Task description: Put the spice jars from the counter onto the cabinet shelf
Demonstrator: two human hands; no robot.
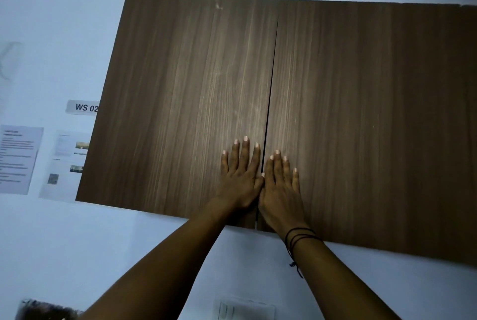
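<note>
A dark wood wall cabinet fills the view, with its left door (pixel 180 102) and right door (pixel 361 123) both closed and a thin gap between them. My left hand (pixel 240 177) lies flat on the lower inner corner of the left door, fingers straight. My right hand (pixel 281 185) lies flat on the right door just across the gap, with dark cords around its wrist. The two hands touch at the thumbs. The shelf is hidden behind the doors. No spice jars or counter are in view.
The white wall (pixel 51 242) surrounds the cabinet. A "WS 02" label (pixel 82 107) and printed sheets (pixel 19 159) hang to the left. A white switch plate (pixel 245 309) sits on the wall below. A blurred dark object (pixel 44 310) shows at the bottom left corner.
</note>
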